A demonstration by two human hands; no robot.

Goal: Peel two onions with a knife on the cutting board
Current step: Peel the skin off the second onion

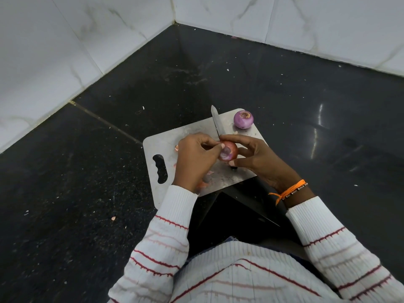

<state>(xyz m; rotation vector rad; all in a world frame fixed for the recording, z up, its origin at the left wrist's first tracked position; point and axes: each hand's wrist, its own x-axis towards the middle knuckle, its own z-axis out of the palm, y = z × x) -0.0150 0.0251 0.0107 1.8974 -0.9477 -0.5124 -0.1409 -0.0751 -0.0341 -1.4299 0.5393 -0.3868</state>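
Both hands are wrapped around one reddish onion [228, 150] just above the metal cutting board [172, 138] at frame centre: the left hand [195, 159] pinches its skin, and the right hand [254, 157] cups it while also gripping the knife [216, 120], blade pointing toward the top of the frame. The second onion [243, 119], purple, sits on the board's upper right corner, well apart from the hands.

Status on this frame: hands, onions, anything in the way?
Both hands on onion, half peeled. Right grip also has knife. Second onion peeled, on board. Nothing blocking.
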